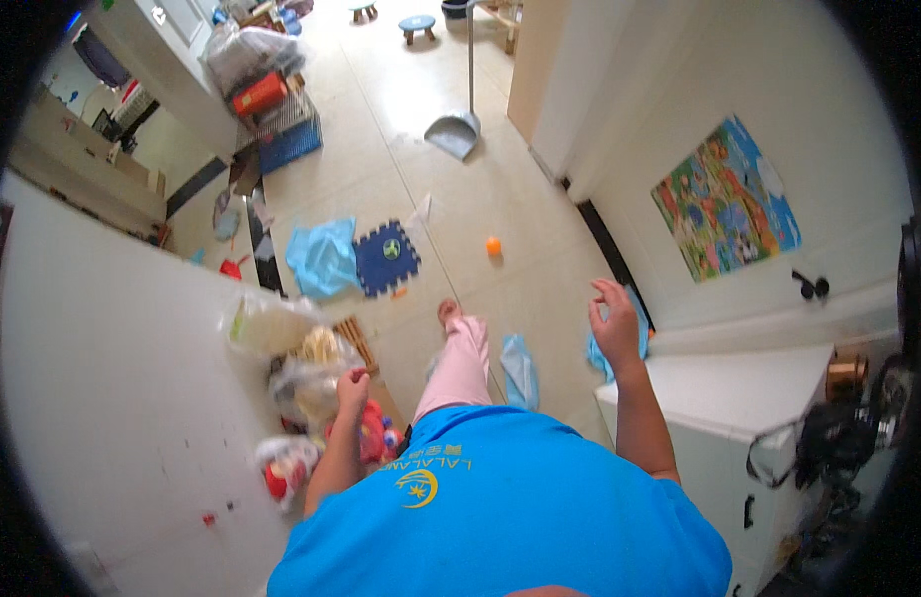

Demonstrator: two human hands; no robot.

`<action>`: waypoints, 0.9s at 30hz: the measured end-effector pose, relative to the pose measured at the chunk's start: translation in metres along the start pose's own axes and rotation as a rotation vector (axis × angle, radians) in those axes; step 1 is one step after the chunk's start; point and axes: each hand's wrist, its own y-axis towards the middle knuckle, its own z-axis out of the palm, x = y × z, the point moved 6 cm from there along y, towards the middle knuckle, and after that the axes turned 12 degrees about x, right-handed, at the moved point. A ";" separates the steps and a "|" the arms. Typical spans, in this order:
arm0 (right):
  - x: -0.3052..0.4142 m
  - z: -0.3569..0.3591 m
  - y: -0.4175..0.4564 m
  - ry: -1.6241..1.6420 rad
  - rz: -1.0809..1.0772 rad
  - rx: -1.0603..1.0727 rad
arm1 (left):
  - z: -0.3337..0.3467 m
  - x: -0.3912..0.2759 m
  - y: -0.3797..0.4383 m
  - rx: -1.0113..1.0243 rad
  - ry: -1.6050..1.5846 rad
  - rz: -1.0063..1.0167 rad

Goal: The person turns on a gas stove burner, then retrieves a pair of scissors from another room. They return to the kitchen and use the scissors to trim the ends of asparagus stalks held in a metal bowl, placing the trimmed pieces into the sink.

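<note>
My right hand (616, 321) is raised at the right with its fingers bent and apart, holding nothing. Beyond it, a blue cloth or plastic piece (596, 358) lies by the wall. On the other side, my left hand (352, 392) hangs with curled fingers; whether they close on anything is hidden. Below that hand are clear plastic bags (304, 388) and a red plush toy (375, 433). Between my hands, one foot (449, 310) in a pink trouser leg steps forward. A light blue piece of cloth or plastic (520, 372) lies on the floor beside the leg.
Ahead lie an orange ball (493, 245), a dark blue foam mat tile (375, 261) and a crumpled blue sheet (322, 257). A long-handled grey dustpan (457, 134) stands farther off. A white cabinet (729, 384) is at right, a stacked wire cage (289, 145) at left.
</note>
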 end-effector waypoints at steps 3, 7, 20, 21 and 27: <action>0.013 0.021 0.105 -0.071 -0.037 -0.006 | -0.011 -0.062 0.100 0.016 0.032 -0.125; 0.019 0.044 0.235 0.028 0.063 0.094 | -0.033 -0.225 0.244 0.044 -0.003 0.162; -0.007 0.061 0.717 0.041 0.133 -0.174 | -0.021 -0.606 0.655 0.184 0.256 0.587; 0.003 0.062 0.767 0.030 0.088 -0.180 | -0.039 -0.619 0.694 0.162 0.258 0.548; 0.082 0.080 1.017 0.134 -0.038 -0.070 | -0.159 -0.636 0.882 0.082 0.090 0.370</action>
